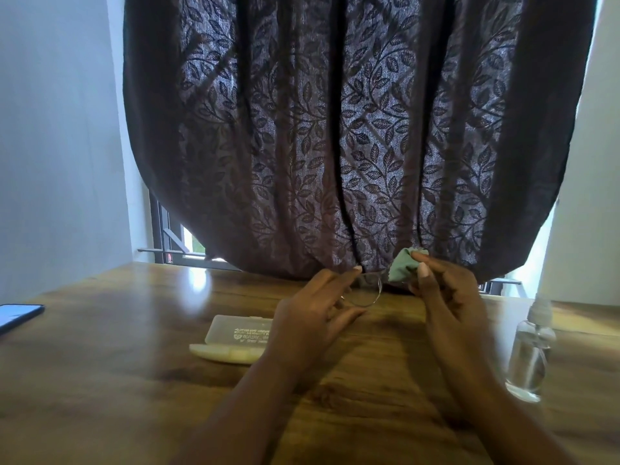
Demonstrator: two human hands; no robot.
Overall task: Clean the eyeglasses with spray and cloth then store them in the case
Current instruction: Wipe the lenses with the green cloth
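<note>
Thin wire-rimmed eyeglasses (368,290) are held up above the wooden table (117,364). My left hand (315,313) pinches their frame between thumb and fingers. My right hand (446,297) grips a bunched green cloth (404,268) against the right side of the glasses. The right lens is hidden behind the cloth. An open translucent white case (235,340) lies on the table just left of my left hand. A clear spray bottle (531,350) stands upright to the right of my right arm.
A phone (16,315) with a lit screen lies at the table's left edge. A dark leaf-patterned curtain (335,129) hangs right behind the table's far edge. White walls stand on both sides.
</note>
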